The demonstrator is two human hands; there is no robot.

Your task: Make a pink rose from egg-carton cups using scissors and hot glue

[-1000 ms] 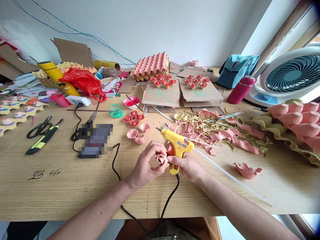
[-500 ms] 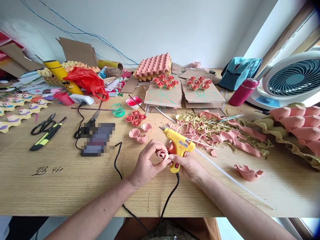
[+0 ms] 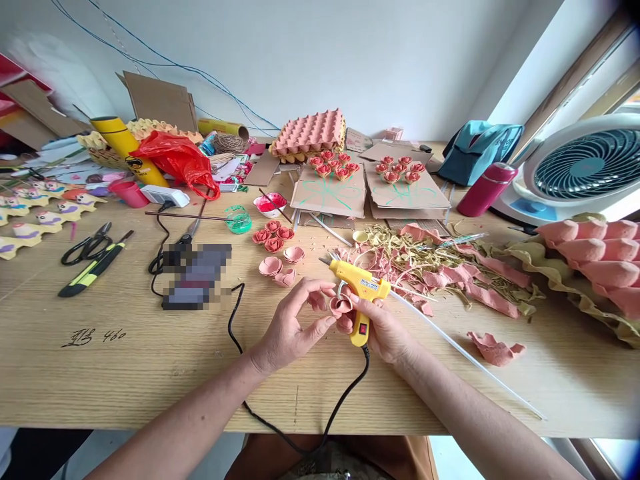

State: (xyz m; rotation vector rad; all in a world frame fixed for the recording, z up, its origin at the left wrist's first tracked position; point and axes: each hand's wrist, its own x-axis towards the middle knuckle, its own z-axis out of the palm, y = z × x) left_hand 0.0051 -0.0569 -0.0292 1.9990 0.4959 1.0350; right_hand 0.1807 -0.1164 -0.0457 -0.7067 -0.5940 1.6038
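Observation:
My right hand [image 3: 387, 327] grips a yellow hot glue gun [image 3: 361, 283], its nozzle pointing up and left and a clear glue stick trailing from its back. The right thumb and fingers also pinch a small pink flower [image 3: 340, 307] of egg-carton pulp against the gun's handle side. My left hand [image 3: 293, 320] is beside the flower, thumb and fingers apart around its left side; whether a fingertip touches it I cannot tell. Just beyond lie loose pink carton cups [image 3: 270, 267] and several red-painted flowers [image 3: 273, 235].
Carton scraps [image 3: 450, 273] spread to the right, near a torn pink piece [image 3: 496, 349]. Cardboard sheets [image 3: 327, 193] with red flowers stand behind. A pruner [image 3: 87, 245], a utility knife [image 3: 95, 270] and a blurred dark object [image 3: 197, 280] lie left. The gun's black cord [image 3: 345, 397] hangs over the table edge.
The left fingers have loosened from the pink flower and spread apart. The flower has moved slightly right, into the right hand's pinch beside the glue gun.

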